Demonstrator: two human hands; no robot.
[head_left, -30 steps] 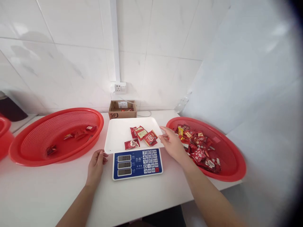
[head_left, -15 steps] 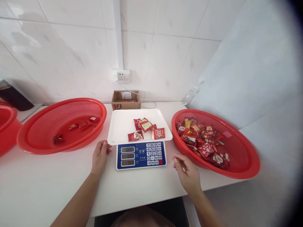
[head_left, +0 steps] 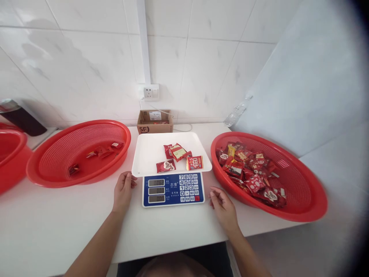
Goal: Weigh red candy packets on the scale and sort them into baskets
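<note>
On a white counter (head_left: 52, 231) against a tiled wall, a blue-faced scale (head_left: 173, 189) sits squarely before the person. Its white tray (head_left: 150, 154) carries a small cluster of red packets (head_left: 180, 157) toward the near right side. The left hand (head_left: 123, 190) lies on the counter just beside the scale's left edge. Its fingers are loosely curled and grasp nothing, with the fingertips at the tray's near left corner; whether they touch it cannot be told. The right hand (head_left: 223, 206) rests relaxed and empty on the counter, between the scale and the right basket (head_left: 302, 215), which holds a heap of red sweets (head_left: 250, 169). Across the scale, the left basket (head_left: 57, 181) contains only a few scattered sweets. Part of a third red basket (head_left: 11, 154) shows at the far left. Behind the tray, a small cardboard box (head_left: 155, 121) stands against the wall below a socket (head_left: 151, 92).
</note>
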